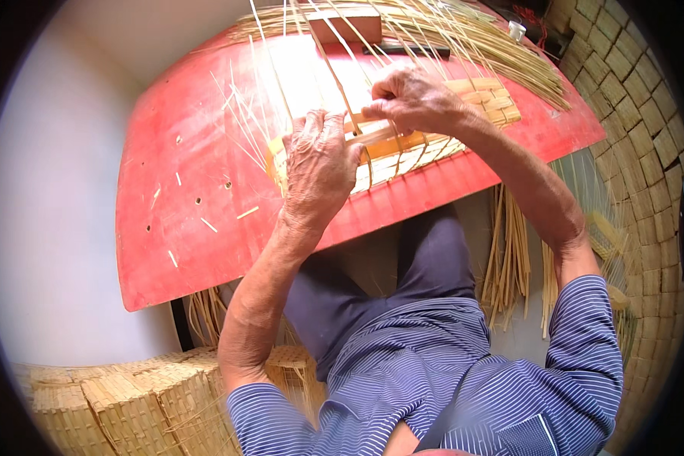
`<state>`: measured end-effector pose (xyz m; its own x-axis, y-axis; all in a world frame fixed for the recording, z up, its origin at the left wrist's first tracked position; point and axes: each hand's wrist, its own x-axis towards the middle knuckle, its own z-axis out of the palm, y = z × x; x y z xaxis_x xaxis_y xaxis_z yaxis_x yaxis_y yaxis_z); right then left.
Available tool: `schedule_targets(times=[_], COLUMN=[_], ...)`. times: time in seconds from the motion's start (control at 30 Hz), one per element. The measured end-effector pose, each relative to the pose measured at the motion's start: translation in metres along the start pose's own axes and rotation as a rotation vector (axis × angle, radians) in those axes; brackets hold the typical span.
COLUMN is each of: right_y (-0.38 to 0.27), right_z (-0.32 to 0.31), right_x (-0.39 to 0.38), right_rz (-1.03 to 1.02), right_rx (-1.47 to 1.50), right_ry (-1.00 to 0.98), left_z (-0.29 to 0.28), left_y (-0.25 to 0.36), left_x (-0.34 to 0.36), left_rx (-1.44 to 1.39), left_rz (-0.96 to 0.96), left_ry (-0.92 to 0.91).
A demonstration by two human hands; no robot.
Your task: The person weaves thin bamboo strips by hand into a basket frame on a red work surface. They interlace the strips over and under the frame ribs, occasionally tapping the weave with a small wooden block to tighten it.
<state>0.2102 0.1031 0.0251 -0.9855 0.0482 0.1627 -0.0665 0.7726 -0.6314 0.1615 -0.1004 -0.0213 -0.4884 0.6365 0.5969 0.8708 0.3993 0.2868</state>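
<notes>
On the red table (pixel 167 258) lies a long, partly woven bamboo piece (pixel 490 101), with thin strips (pixel 334 80) sticking out of it toward the far side. My left hand (pixel 319 156) grips its left part, the fingers curled over the upper edge and the thumb pointing right. Across the middle of the piece runs a flat, pale bamboo strip (pixel 376 137). Just above it, my right hand (pixel 418 99) is closed, with index finger and thumb pinched on a strip end. The fingertips partly hide what they pinch. Bent dark strips cross the near side of the piece.
A reddish-brown block (pixel 347 27) and a dark, narrow tool (pixel 410 51) lie behind the work. Loose bamboo strips (pixel 501 57) are heaped at the far right. Small offcuts (pixel 248 212) lie at left. Stacked woven baskets (pixel 121 403) stand lower left; more woven pieces (pixel 638 99) line the right.
</notes>
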Motion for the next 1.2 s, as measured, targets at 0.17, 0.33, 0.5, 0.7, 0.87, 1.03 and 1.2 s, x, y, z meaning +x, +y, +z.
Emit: schedule_targets(times=[0.17, 0.33, 0.5, 0.7, 0.87, 1.03, 1.2], right_y=[0.001, 0.011, 0.004, 0.019, 0.006, 0.012, 0.015], right_z=[0.004, 0.007, 0.017, 0.017, 0.02, 0.023, 0.024], right_x=[-0.002, -0.005, -0.005, -0.025, -0.047, -0.043, -0.038], right_rz=[-0.077, -0.092, -0.205, -0.316, -0.495, -0.52, -0.544], right_rx=[-0.112, -0.105, -0.115, -0.213, -0.487, -0.499, -0.487], right_ry=[0.084, 0.145, 0.087, 0.205, 0.287, 0.249, 0.233], left_z=[-0.003, -0.008, -0.017, -0.016, -0.009, -0.016, -0.014], left_y=[0.007, 0.009, 0.002, 0.016, 0.002, -0.002, -0.007], left_x=[0.011, 0.02, 0.014, -0.013, -0.023, -0.016, -0.011], left_rx=[-0.36, -0.628, -0.689, 0.029, 0.073, 0.067, -0.017], left_rz=[-0.268, -0.387, -0.419, 0.067, 0.062, 0.056, 0.055], left_ry=[-0.058, -0.086, -0.131, -0.062, -0.056, -0.069, -0.07])
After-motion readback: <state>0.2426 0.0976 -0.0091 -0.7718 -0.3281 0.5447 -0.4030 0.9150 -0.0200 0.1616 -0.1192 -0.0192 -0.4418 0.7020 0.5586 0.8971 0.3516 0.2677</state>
